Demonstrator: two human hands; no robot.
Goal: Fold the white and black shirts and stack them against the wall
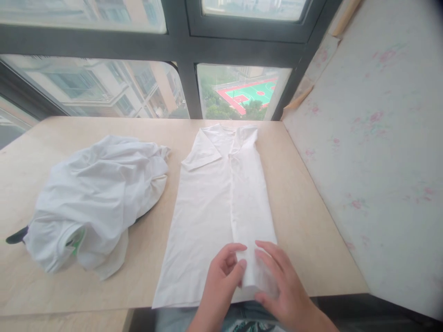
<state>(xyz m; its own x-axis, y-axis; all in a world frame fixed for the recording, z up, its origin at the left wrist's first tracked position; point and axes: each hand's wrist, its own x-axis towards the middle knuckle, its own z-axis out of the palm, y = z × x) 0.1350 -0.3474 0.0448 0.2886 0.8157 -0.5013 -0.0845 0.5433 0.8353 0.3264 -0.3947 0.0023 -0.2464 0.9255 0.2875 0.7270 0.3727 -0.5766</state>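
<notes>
A white short-sleeved shirt (204,212) lies flat on the wooden tabletop. Its right side is folded inward, and one short sleeve lies across the upper left. My left hand (224,272) is at the lower part of the shirt, thumb and index finger apart and the other fingers curled. To its right, my right hand (280,276) curves over the lower right edge with fingers and thumb spread, slightly blurred. Between the two hands the cloth bulges up a little. I see no cloth pinched in either hand.
A crumpled white garment pile (100,184) lies on the left of the tabletop (311,249), with a dark strip sticking out at its left. A dark-framed window (194,87) stands behind. A floral-papered wall (374,152) runs along the right.
</notes>
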